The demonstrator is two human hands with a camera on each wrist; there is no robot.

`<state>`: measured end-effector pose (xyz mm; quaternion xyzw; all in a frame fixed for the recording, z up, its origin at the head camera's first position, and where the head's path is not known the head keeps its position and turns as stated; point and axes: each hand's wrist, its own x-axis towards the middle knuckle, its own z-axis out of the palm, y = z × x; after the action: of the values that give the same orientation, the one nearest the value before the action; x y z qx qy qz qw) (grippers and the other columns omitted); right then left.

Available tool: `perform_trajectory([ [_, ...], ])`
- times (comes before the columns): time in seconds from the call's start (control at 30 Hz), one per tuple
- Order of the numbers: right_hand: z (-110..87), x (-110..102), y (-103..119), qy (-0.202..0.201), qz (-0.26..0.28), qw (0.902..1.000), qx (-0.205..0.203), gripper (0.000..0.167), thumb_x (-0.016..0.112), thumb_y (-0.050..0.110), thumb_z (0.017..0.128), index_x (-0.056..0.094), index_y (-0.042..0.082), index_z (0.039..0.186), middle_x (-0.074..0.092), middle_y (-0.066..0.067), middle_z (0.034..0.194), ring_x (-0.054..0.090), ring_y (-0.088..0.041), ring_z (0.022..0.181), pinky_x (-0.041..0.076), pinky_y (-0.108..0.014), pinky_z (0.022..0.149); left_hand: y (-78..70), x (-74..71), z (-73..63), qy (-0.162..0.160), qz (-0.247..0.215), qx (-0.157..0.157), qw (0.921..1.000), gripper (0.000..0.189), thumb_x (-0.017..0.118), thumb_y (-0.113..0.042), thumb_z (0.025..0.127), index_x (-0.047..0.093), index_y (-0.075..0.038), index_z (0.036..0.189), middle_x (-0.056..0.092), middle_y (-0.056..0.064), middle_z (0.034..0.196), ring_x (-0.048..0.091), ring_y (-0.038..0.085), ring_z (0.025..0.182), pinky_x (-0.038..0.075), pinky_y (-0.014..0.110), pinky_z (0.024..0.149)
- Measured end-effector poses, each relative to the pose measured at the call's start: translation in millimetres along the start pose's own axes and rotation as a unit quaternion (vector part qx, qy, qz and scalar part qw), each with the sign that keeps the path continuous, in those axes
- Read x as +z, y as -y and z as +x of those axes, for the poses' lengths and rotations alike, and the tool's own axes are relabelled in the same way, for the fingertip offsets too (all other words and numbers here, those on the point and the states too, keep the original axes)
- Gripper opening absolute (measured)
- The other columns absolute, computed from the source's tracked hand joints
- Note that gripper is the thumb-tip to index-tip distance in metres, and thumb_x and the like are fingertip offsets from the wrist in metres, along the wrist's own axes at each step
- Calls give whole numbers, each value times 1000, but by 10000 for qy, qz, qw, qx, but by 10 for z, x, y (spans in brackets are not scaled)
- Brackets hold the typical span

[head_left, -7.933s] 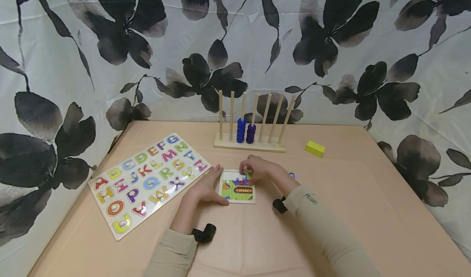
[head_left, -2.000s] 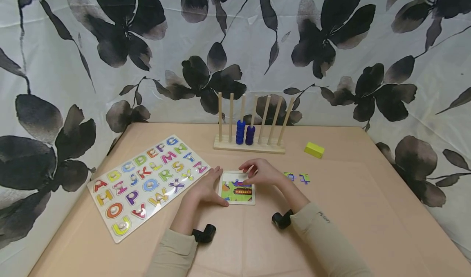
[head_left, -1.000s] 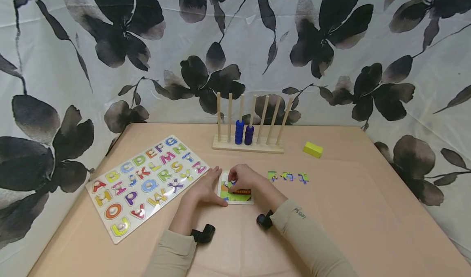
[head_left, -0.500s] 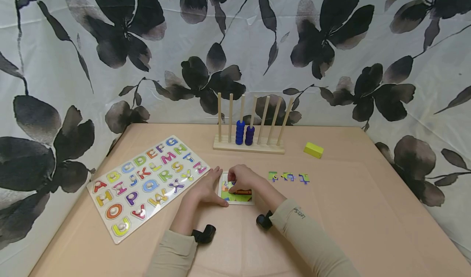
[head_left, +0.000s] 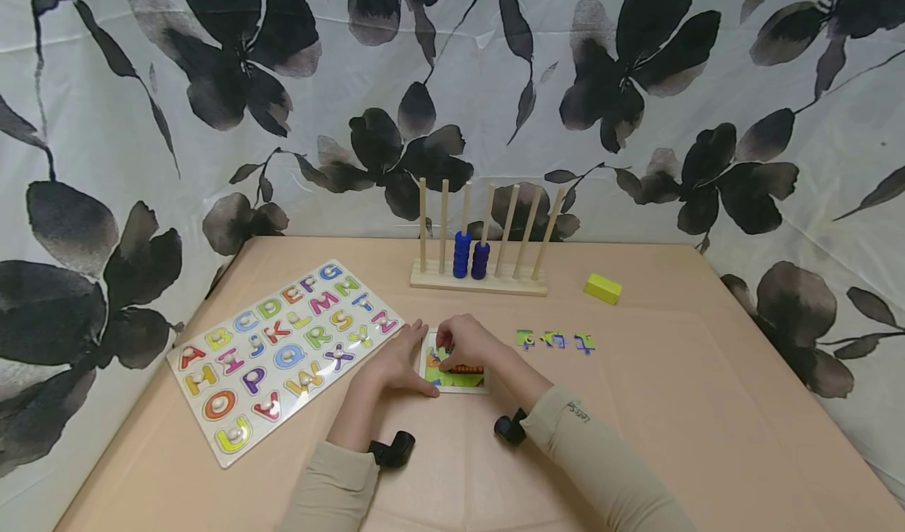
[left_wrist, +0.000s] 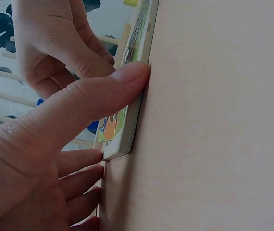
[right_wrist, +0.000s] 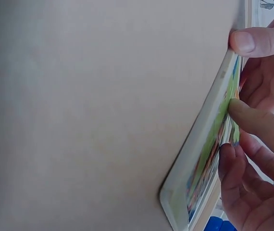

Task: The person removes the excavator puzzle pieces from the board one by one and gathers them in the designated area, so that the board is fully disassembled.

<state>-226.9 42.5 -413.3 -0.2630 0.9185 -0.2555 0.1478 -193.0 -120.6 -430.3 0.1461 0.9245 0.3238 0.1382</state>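
A small white-framed jigsaw puzzle (head_left: 452, 384) with a bright picture lies on the table. My left hand (head_left: 396, 363) steadies it at the lower left corner. In the left wrist view the thumb (left_wrist: 127, 74) presses its near edge, and the straight fingers (left_wrist: 81, 185) lie along its left side. Over the picture, my right hand (head_left: 467, 342) pinches a green puzzle piece (right_wrist: 236, 132) between thumb and fingertips, low against the tray. The hand hides much of the picture and most of that piece. Several loose puzzle pieces (head_left: 554, 339) lie in a row to the right.
To the left lies a white alphabet board (head_left: 272, 410) with coloured knobbed letters, close to my left hand. A wooden peg stand (head_left: 523, 284) with blue beads stands behind the puzzle. A yellow block (head_left: 603, 288) sits at the back right, and a floral cloth (head_left: 509, 76) hangs behind the table.
My right hand has come down from above the puzzle's upper right to its left middle, then barely moved. Its shift uncovered another loose puzzle piece. The left hand has stayed at the corner.
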Motion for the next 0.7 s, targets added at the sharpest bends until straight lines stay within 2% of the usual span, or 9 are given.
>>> perform_trajectory([
  [0.27, 6, 5, -16, -8, 167, 9999, 44, 23, 80, 9, 67, 62, 7, 80, 57, -2, 74, 49, -12, 68, 44, -20, 60, 4, 9, 3, 31, 41, -59, 10000, 107, 87, -31, 56, 30, 0, 141, 22, 17, 149, 15, 33, 136, 20, 45, 109],
  [0.7, -95, -89, -118, -56, 824, 9966, 75, 25, 80, 10, 68, 62, 6, 85, 58, -4, 78, 52, -13, 68, 47, -21, 60, -9, 16, -10, 29, 81, -55, 9999, 106, 87, -29, 56, 30, -1, 141, 22, 15, 149, 14, 32, 137, 20, 44, 109],
])
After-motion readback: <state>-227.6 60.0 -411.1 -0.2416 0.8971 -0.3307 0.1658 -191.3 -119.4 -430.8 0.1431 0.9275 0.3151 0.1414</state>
